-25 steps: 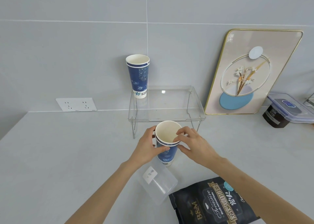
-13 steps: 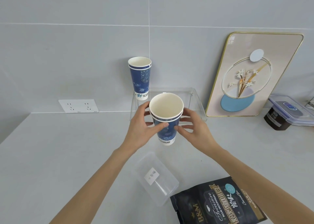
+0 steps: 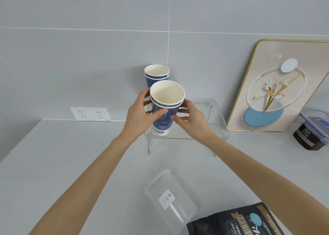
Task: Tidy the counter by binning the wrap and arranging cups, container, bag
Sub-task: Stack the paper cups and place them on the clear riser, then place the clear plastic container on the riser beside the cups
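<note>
1. Cups first: two blue-and-white paper cups, both upright with pale insides showing.
2. Far left on the wall, just above the counter edge: white double socket plate.
3. Left hand wrapped around the near cup, thumb across the front of the blue wall, fingers curled round the far side.
4. Near cup held between both hands, rim double-ringed as if two cups nested; cannot tell for sure. White base at or just above the front left part of the clear acrylic shelf; contact not clear.
5. Behind it, touching or nearly touching in this view: second cup, standing at the back left of the same shelf, close to the tiled wall, mostly hidden below its rim by the near cup.
6. Right hand closed on the near cup's right side, thumb and fingertips pressed against the blue wall.
7. Lower centre, on the counter and well apart from the shelf: clear plastic container, lying flat, with a small white handwritten label on it.
8. Bottom right, just beside the container's corner: black bag with gold print, cut off by the frame edge.
9. Right of the shelf, leaning against the wall: gold-framed flower picture.
10. Far right: dark tub with a clear clip lid, partly out of view.
</note>
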Tool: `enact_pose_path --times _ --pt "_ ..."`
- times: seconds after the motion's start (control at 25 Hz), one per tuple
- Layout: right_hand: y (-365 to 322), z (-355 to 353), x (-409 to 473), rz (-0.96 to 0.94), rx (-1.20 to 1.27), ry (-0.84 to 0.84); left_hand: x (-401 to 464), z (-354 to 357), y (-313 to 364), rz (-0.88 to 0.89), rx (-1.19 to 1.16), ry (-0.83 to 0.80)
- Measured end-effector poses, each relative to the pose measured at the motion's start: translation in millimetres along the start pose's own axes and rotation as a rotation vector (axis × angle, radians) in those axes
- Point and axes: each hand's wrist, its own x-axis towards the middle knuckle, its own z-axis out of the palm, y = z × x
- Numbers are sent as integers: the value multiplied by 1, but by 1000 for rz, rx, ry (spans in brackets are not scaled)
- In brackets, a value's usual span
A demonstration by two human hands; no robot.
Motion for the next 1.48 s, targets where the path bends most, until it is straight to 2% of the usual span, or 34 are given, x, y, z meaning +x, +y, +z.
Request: enact_pose_path --times 0.52,0.8,1.0,1.28,1.48 --pt "18 29 61 59 -4 0 52 2 -36 -103 57 46" --pt "20 29 62 49 -57 -42 57 -4 -39 -102 70 -74" --pt "21 20 39 43 -142 -72 42 -10 -44 -187 200 -130" --pt "34 20 -30 -3 -215 -235 -30 -22 -55 -207 273 -151" --pt "67 42 -80 219 -250 -439 -91 -19 -86 -421 308 -203"
